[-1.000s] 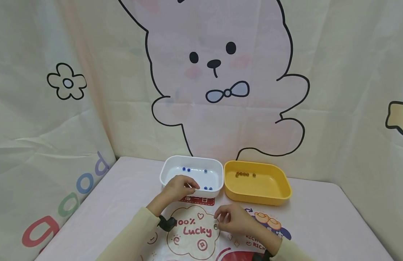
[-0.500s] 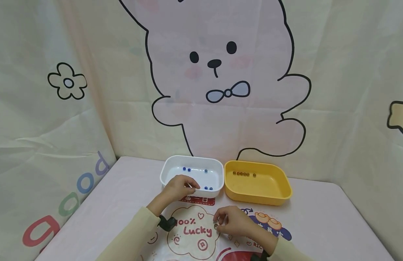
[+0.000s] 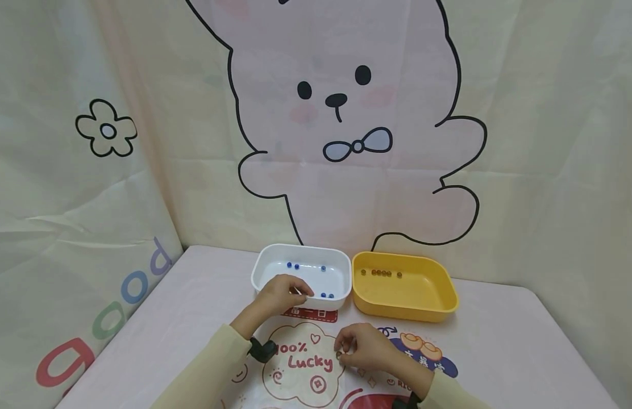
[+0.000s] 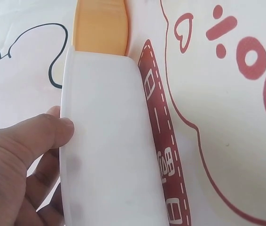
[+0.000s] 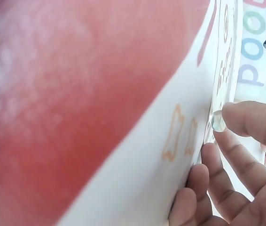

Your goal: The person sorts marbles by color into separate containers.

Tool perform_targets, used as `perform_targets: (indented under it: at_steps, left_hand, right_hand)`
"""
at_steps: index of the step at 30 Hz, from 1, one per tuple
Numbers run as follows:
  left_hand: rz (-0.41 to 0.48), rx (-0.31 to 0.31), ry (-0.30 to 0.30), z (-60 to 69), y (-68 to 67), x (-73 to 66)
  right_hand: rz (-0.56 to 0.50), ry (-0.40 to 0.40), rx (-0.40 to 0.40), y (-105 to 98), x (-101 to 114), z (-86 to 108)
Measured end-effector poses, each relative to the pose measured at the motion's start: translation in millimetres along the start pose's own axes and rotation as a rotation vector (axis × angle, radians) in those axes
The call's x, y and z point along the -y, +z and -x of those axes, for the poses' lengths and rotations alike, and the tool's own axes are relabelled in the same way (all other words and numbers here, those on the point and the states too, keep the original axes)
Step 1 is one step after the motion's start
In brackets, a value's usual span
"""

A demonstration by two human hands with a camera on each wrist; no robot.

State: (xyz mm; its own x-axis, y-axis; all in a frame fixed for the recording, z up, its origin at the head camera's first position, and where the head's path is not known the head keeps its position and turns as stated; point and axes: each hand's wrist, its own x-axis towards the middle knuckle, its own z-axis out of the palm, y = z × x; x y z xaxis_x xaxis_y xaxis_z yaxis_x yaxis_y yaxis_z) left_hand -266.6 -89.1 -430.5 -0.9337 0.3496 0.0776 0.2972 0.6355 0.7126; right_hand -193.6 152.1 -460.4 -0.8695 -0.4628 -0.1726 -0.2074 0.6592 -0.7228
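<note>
My left hand (image 3: 279, 296) grips the front rim of a white plastic tray (image 3: 323, 305). In the left wrist view its thumb (image 4: 60, 132) lies against the outer wall, with the other fingers over the rim. Several small blue marbles (image 3: 323, 268) lie scattered inside this tray. Low over the printed table sheet, my right hand (image 3: 368, 346) pinches a clear marble (image 5: 218, 121) between thumb and index finger. Its remaining fingers are curled near the sheet. A yellow tray (image 3: 413, 313) stands right beside the white one and holds several amber-brown marbles (image 3: 381, 273), most in a row along the back.
Both trays stand near the back of the white table (image 3: 500, 335), before a curtain (image 3: 336, 204) printed with a bear. A printed sheet with "Lucky" lettering (image 3: 310, 362) covers the table's front middle. Dark straps (image 3: 262, 350) circle both wrists.
In the yellow tray, one amber-brown marble has rolled left, away from the row. My right hand has shifted very slightly, still holding the clear marble. My left hand stays on the rim.
</note>
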Motion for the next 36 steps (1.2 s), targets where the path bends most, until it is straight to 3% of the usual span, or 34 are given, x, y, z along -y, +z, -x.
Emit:
perform_targets:
  at_steps: [11, 32, 36]
  left_hand:
    - [-0.003, -0.002, -0.005, -0.3, 2.2, 2.1]
    - [0.014, -0.002, 0.001, 0.2, 0.6, 2.2]
    - [0.006, -0.001, 0.010, -0.2, 1.3, 4.0]
  right_hand:
    - [0.020, -0.001, -0.006, 1.2, 2.6, 0.7]
    - [-0.083, 0.002, -0.004, -1.8, -1.1, 1.8]
    - [-0.059, -0.024, -0.024, -5.1, 0.1, 2.1]
